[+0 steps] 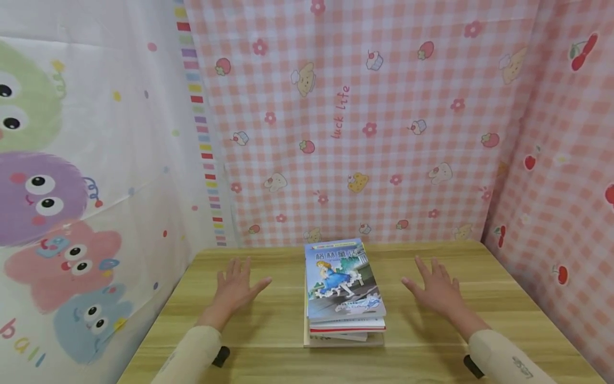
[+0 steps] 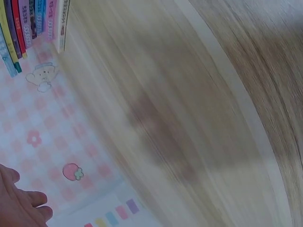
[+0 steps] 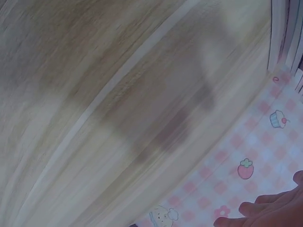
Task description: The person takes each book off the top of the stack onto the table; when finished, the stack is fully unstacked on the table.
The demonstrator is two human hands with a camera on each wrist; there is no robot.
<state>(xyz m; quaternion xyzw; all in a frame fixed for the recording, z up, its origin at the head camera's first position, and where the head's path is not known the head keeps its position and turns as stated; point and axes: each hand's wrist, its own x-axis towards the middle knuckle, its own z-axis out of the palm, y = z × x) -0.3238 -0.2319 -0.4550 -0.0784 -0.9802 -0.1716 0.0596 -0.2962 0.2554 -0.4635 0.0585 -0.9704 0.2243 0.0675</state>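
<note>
A stack of books (image 1: 342, 288) lies on the wooden table, its top one showing a girl in a blue dress and Chinese title characters. Several coloured spines (image 2: 33, 23) appear at the upper left of the left wrist view, and page edges (image 3: 286, 35) at the upper right of the right wrist view. To the left of the stack is my left hand (image 1: 233, 290), fingers spread, holding nothing. My right hand (image 1: 437, 290) is on the other side, also spread and holding nothing. Neither hand touches the books.
The wooden table (image 1: 268, 320) extends around the stack, with hand shadows on it in both wrist views. A pink checked cloth (image 1: 398, 96) hangs behind its far edge. A white cartoon-printed cloth (image 1: 139, 213) hangs at the left, and a cherry-printed cloth (image 1: 566, 202) at the right.
</note>
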